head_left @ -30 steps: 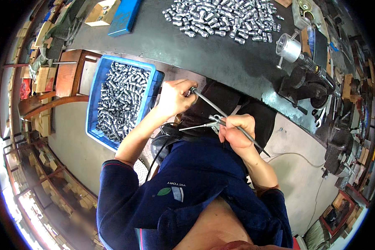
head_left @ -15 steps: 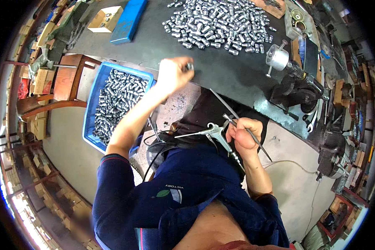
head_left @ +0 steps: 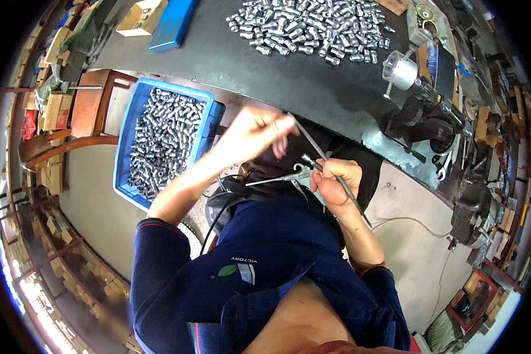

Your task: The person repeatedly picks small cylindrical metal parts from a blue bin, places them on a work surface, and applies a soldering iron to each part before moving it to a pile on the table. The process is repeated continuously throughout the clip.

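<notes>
My left hand (head_left: 256, 134) is over my lap near the table edge, its fingers curled and slightly blurred at the upper tip of a long thin metal rod (head_left: 310, 139). Whatever those fingers hold is hidden. My right hand (head_left: 338, 182) is closed around the rod, which slants down past the palm. A short piece with a silver, cylinder-like end (head_left: 308, 159) sticks out beside the rod from the same grip. Below my hands an air blow gun (head_left: 298, 177) with a long nozzle lies across my lap.
Silver metal fittings (head_left: 312, 29) are heaped on the dark table (head_left: 218, 68). A blue bin (head_left: 123, 162) of similar fittings stands at left beside a wooden chair (head_left: 91, 106). A blue case (head_left: 172, 26) and an open box (head_left: 140, 17) lie far left; a clamped chuck device (head_left: 401, 71) stands right.
My left hand has moved from above the table edge, where it held a small metal fitting, down and right to the rod's tip. My right hand has shifted slightly left and up.
</notes>
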